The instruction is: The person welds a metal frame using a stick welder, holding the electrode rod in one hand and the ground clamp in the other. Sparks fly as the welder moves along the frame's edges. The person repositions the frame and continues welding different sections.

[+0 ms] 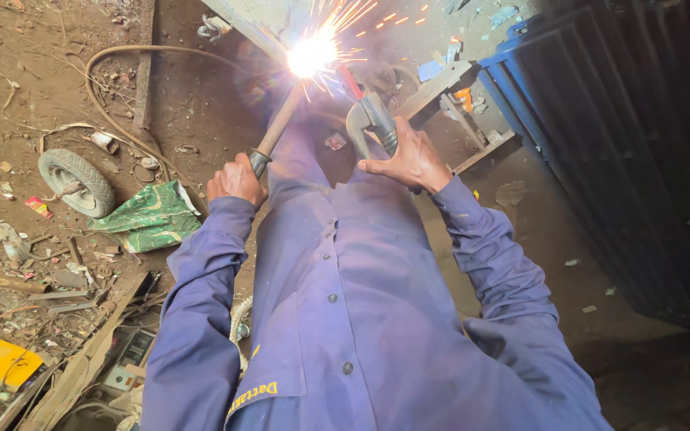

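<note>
Setting: outdoor workshop yard, bare dirt floor (57, 72) strewn with scrap and litter; dark blue ribbed metal panel (600, 136) standing at right.

Item 1. Left hand (235, 180): fingers wrapped tight around the lower end of a wooden-handled hammer (279, 124); the handle rises at a slant toward the glare, its head lost in the light.

Item 2. Right hand (413, 160): closed around a grey electrode holder (370, 120), thumb laid out along the side; a thin red welding rod (350, 81) runs up and left from the clamp.

Item 3. Welding arc (311, 54): white flare with orange sparks flying up and right, at the rod tip, against a pale metal frame (241, 20) at top centre.

Item 4. Blue work shirt (353, 287): long-sleeved, buttoned, fills the lower centre.

Item 5. Small rubber wheel (77, 182): lying flat on the dirt at left, just beside a crumpled green sack (152, 217).

Item 6. Hose (121, 60): looping over the dirt at upper left.

Item 7. Yellow case (3, 365): bottom left corner, among wooden offcuts.
</note>
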